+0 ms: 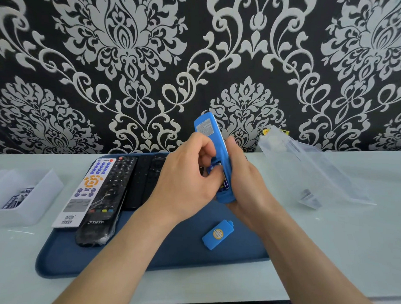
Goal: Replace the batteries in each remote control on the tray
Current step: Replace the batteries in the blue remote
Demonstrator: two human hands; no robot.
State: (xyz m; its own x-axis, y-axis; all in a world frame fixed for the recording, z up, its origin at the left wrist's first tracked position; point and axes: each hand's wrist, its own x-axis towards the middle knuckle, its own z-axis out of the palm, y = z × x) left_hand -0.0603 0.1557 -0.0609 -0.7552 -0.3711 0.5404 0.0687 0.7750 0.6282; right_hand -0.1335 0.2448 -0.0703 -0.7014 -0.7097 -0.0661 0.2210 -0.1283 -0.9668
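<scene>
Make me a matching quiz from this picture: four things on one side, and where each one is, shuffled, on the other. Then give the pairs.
1. blue remote
2. blue battery cover
3. white remote
4. clear plastic bag

A. on the table, right of the tray
B. lying alone on the tray's near part
C. held upright above the tray
D. at the tray's left end

Pairs: 1-C, 2-B, 3-D, 4-A

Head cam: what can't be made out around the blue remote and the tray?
All head view.
Blue remote battery bay: left hand fingers cover it; battery seating unclear.
Right hand fingers: behind the remote.
Black remotes on tray: partly behind left hand.
White box contents: blurred, cut by left edge.
</scene>
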